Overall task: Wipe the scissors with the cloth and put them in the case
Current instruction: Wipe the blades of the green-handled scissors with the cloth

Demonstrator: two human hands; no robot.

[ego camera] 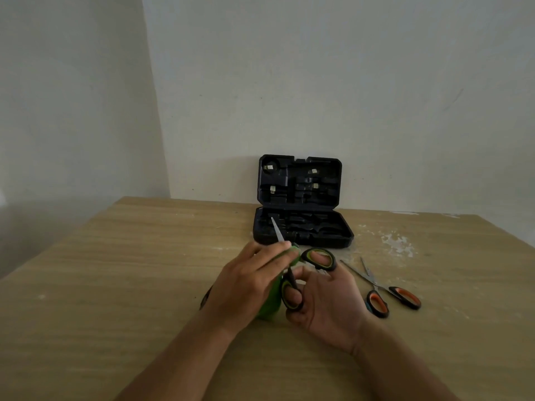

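Observation:
My right hand (327,302) holds a pair of scissors with black and green handles (318,257), fingers through both loops. Its blade (277,230) points up and away toward the case. My left hand (249,282) grips a green cloth (270,305) wrapped around the lower part of the blades. An open black case (301,227) stands at the back of the table, its lid leaning on the wall. A second pair of scissors with black and orange handles (382,296) lies open on the table to the right of my right hand.
The wooden table (115,285) has white scuffed patches (398,244) at the back right, near the case. A dark object (205,298) peeks out from under my left wrist. Walls stand close behind and to the left.

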